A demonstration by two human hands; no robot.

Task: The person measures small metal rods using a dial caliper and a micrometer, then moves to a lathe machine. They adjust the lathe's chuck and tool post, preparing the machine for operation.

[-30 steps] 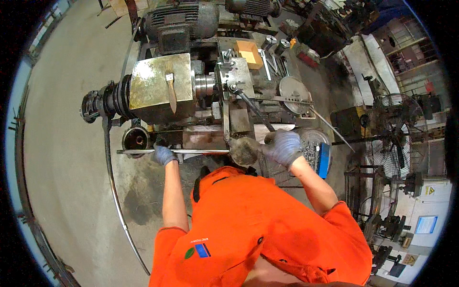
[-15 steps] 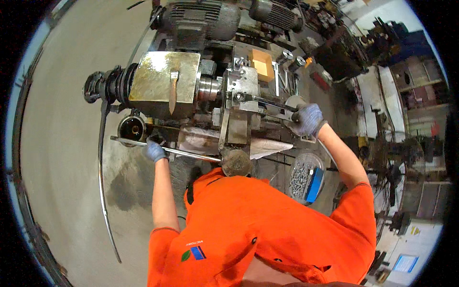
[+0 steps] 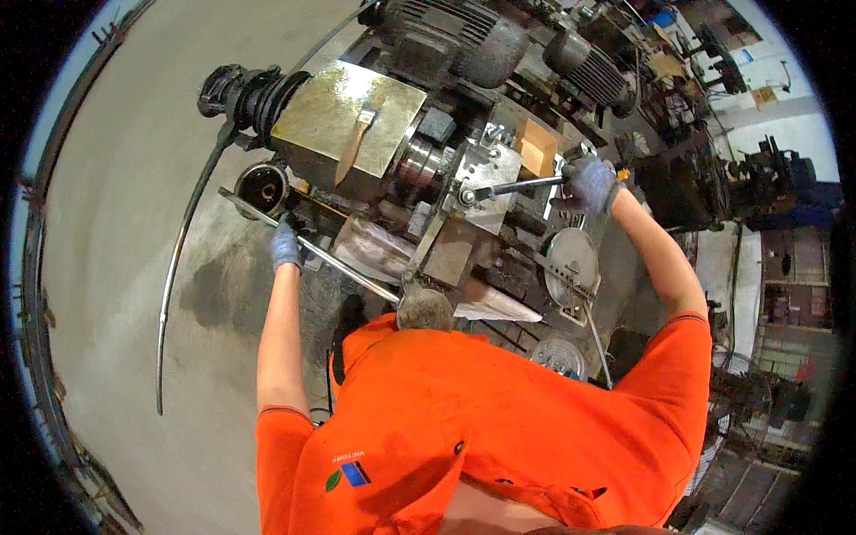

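My left hand (image 3: 285,246), in a blue-grey work glove, is closed around a long metal bar (image 3: 343,267). The bar slopes from beside a round oily cup (image 3: 262,187) down to a round knob-like metal end (image 3: 424,309) close to my body. My right hand (image 3: 590,185), gloved alike, grips the outer end of a lever handle (image 3: 522,186). The inner end of that handle sits on a bolt on top of a metal block (image 3: 493,174) on the machine. Left of the block is a cylindrical metal part (image 3: 421,162).
A wooden-handled brush (image 3: 355,147) lies on the shiny flat cover (image 3: 392,102). Behind stand two ribbed motors (image 3: 459,40). An orange-yellow box (image 3: 538,147) sits beyond the block. A round plate (image 3: 572,259) and a tub of small metal pieces (image 3: 559,357) are at the right.
My right hand has swung the lever handle away from my body, counterclockwise around the bolt. The whole view has tilted. My left hand still grips the bar.
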